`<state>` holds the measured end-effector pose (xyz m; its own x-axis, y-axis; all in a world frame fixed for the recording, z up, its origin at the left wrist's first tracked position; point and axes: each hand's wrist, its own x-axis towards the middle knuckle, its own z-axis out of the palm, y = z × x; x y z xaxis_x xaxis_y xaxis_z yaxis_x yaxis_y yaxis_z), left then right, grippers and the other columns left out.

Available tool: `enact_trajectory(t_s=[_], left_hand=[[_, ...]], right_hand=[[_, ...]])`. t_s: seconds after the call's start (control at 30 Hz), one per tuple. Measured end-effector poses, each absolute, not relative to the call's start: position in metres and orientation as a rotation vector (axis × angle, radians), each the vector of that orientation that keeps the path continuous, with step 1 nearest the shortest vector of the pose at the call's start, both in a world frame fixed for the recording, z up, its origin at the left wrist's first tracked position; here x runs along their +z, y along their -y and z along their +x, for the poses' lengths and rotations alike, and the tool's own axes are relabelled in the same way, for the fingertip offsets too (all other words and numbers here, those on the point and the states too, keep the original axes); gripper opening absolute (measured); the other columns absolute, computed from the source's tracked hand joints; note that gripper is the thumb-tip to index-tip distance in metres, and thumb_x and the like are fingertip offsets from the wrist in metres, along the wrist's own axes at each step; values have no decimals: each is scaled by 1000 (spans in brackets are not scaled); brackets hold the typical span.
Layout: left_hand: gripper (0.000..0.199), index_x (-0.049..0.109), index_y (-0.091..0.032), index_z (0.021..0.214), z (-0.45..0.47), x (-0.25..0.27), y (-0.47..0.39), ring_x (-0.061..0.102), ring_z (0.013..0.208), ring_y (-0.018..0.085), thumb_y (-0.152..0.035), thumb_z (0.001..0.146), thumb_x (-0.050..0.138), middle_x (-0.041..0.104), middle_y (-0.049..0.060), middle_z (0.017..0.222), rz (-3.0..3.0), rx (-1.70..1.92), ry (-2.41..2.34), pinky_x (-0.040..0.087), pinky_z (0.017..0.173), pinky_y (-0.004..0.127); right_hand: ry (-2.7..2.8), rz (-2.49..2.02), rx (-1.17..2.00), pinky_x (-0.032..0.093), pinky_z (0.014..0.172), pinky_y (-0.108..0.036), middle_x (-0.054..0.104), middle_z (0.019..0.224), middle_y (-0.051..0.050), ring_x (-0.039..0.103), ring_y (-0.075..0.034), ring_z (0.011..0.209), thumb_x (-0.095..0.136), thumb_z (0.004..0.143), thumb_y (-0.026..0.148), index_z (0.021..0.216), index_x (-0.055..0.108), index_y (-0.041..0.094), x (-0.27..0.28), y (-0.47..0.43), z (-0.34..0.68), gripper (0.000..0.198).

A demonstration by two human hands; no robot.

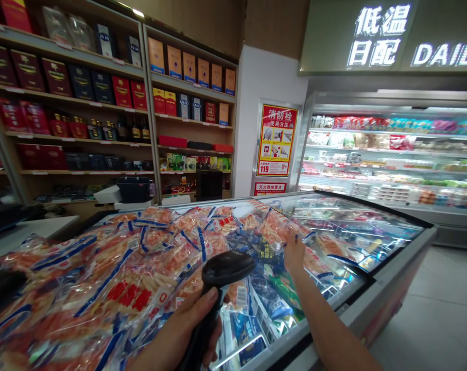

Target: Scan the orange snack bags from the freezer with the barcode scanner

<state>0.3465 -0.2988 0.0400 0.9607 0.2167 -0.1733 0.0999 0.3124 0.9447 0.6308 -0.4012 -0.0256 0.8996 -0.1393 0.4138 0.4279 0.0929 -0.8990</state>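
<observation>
And here are the left hand's fingers, wrapped firmly round the handle of a black scanner [228, 266], that left hand [189, 320] sitting between six and seven o'clock, with the scanner's head just below the middle of the view, over the bags. Across to four o'clock, the right hand [295, 255] reaches in, fingers bunched up right beside a clear bag [275, 225] of orange-tinted food; whether they pinch its edge, I can't tell. Just on the nine o'clock side of that hand, a dark blue bag [267, 249] with yellow print! Below it, at five o'clock, a green packet [286, 289] lies among blue ones.

Sweep round from seven to nine o'clock and it's a big heap of bags [128, 293], clear plastic with blue stripes and red lettering. The freezer [405, 263] stretches out towards three o'clock under sliding glass. Further out, a white desk [61, 225] between eight and nine, shelves [102, 105] of boxes and bottles at ten, a red poster [278, 139] at two, and a lit fridge [387, 193], well stocked, just above three under a glowing sign [382, 36].
</observation>
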Motion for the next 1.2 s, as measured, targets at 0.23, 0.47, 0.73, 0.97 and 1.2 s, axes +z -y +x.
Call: enact_trajectory(t_s=[0.23, 0.47, 0.73, 0.97, 1.2], left_hand=[[40, 48, -16, 58, 343, 43, 301, 41, 32, 8, -56, 64, 45, 48, -2, 42, 1258, 119, -405, 35, 41, 22], [41, 47, -15, 53, 343, 40, 304, 42, 35, 7, -53, 68, 42, 48, -2, 45, 1311, 136, -413, 33, 40, 20], [37, 48, -16, 59, 346, 39, 303, 41, 34, 7, -52, 68, 43, 49, -2, 44, 1250, 95, -409, 37, 43, 22], [40, 48, -16, 56, 348, 37, 304, 41, 32, 7, -53, 68, 41, 47, -2, 43, 1250, 179, -429, 38, 43, 24], [37, 51, -17, 71, 350, 39, 299, 41, 31, 8, -53, 67, 43, 47, -3, 40, 1229, 167, -380, 38, 41, 24]], right_hand=[[880, -2184, -1023, 22, 92, -39, 51, 111, -5, 38, -20, 108, 33, 77, 23, 101, 55, 22, -20, 434, 657, 32], [873, -2780, -812, 17, 89, -48, 42, 121, -8, 29, -25, 114, 37, 74, 37, 114, 43, 24, -31, 441, 648, 42], [973, -2474, -643, 30, 86, -30, 47, 115, -8, 40, -19, 107, 32, 77, 32, 115, 42, 18, -5, 380, 659, 41], [805, -2509, -493, 34, 81, -33, 34, 125, -11, 40, -24, 106, 42, 73, 22, 121, 34, 22, -20, 324, 687, 49], [1061, -2531, -519, 35, 76, -31, 56, 91, -11, 51, -20, 87, 37, 71, 8, 110, 48, 20, -19, 322, 707, 43]])
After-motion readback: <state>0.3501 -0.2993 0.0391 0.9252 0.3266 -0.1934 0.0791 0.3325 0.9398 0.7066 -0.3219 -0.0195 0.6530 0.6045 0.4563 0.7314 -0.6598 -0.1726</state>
